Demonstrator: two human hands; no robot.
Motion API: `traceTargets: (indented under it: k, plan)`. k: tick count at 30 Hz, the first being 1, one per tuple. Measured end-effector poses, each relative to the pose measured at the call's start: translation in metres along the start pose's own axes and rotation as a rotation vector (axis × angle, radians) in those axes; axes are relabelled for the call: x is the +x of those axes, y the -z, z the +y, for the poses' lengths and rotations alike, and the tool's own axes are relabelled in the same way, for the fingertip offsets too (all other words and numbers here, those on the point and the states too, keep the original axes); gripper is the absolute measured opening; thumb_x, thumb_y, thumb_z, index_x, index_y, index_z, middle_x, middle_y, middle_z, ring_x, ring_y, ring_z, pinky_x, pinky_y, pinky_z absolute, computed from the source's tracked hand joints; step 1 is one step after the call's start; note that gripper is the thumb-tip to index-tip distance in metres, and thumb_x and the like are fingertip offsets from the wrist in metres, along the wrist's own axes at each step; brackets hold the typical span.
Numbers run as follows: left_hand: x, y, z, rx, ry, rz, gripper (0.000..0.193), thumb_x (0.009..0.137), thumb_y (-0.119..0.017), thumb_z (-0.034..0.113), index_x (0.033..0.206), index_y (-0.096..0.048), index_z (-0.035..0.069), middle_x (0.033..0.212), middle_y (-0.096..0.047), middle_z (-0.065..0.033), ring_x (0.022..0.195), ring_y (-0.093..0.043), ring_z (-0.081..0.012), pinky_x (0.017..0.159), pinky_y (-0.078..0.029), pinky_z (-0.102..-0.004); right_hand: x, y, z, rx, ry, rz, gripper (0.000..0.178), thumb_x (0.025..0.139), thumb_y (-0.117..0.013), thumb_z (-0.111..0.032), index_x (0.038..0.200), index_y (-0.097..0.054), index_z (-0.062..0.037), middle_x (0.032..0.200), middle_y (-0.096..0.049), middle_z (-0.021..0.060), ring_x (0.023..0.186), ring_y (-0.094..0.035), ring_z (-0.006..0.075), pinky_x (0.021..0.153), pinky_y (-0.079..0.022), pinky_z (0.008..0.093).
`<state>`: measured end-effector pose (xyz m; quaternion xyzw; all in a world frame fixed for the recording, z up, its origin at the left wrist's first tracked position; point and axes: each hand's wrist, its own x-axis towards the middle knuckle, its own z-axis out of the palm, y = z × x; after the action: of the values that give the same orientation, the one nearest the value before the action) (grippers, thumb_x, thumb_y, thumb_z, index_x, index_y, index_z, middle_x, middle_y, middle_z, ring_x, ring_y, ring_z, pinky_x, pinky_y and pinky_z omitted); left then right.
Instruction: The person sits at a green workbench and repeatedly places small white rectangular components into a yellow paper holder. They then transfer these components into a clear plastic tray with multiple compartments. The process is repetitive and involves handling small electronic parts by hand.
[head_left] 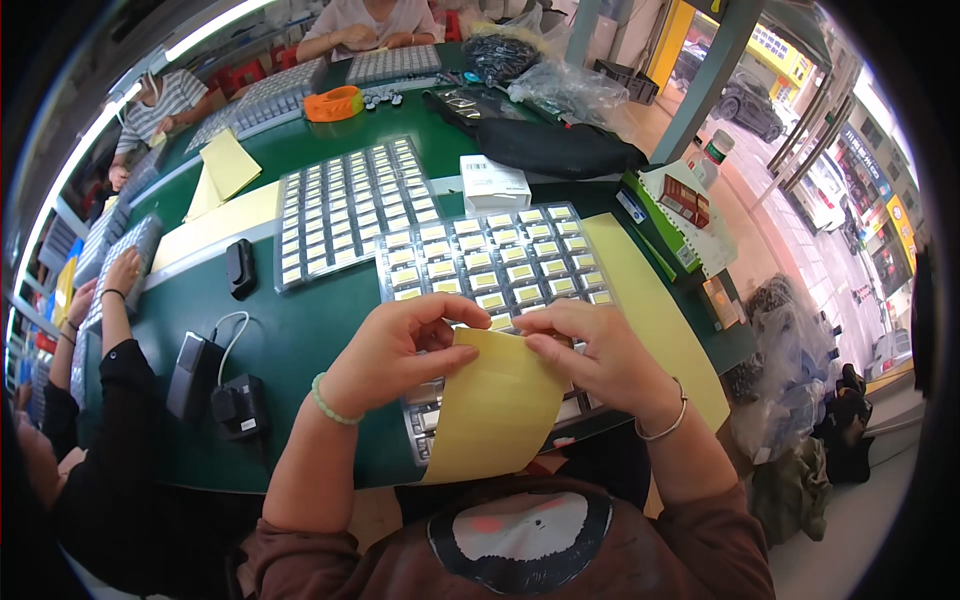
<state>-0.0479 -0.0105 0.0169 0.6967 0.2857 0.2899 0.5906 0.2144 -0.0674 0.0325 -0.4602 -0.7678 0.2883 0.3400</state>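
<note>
Above the near part of the green tabletop (310, 345), both hands grasp a yellow sheet (500, 405) by its far edge. The left hand (405, 345) comes in from the near left, palm turned inward, its thumb pressed on the sheet's left corner and its fingers curled. The right hand (592, 345) mirrors it from the near right, thumb and bent forefinger pinching the right corner, the wrists set wide apart. A green beaded bracelet (325, 402) circles the left wrist, and a slim, shiny bangle (668, 422) the right. Thin, matte and paper-like, the oblong sheet bows gently; its long axis runs from far to near, the near end slanting slightly left and hanging toward the person's lap. Behind and beneath it lies a clear plastic tray (416, 452), its rows of pockets filled with small, pale, rectangular pieces (520, 272).
</note>
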Motion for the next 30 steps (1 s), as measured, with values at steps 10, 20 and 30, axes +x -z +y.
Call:
traceTargets:
  k: [10,20,30]
  plan:
    - [0.003,0.004,-0.005,-0.177,0.031,0.078,0.024,0.097,-0.067,0.0,0.12,-0.066,-0.002,0.108,-0.069,-0.0024,0.097,-0.067,-0.0072,0.086,-0.054,-0.0231,-0.013,-0.005,0.003,-0.184,0.132,0.097,0.02,0.093,-0.072,-0.014,0.109,-0.073,-0.0019,0.098,-0.071,0.0117,0.092,-0.068,0.0298,0.081,-0.053,0.0374]
    - [0.004,0.0,-0.009,-0.203,0.039,0.1,0.019,0.097,-0.067,0.002,0.116,-0.065,-0.001,0.105,-0.069,-0.0013,0.096,-0.067,-0.0064,0.085,-0.054,-0.0226,-0.014,-0.021,0.009,-0.457,0.319,0.255,0.021,0.087,-0.075,-0.009,0.108,-0.075,-0.0073,0.096,-0.071,0.0078,0.092,-0.068,0.0261,0.087,-0.052,0.0409]
    - [0.005,-0.001,-0.013,-0.201,-0.002,0.111,0.016,0.098,-0.066,0.001,0.114,-0.065,-0.001,0.105,-0.069,-0.0014,0.096,-0.066,-0.0068,0.085,-0.054,-0.0233,-0.014,-0.026,0.008,-0.453,0.315,0.281,0.021,0.085,-0.076,-0.008,0.105,-0.074,-0.0053,0.095,-0.068,0.0082,0.092,-0.065,0.0274,0.084,-0.049,0.0397]
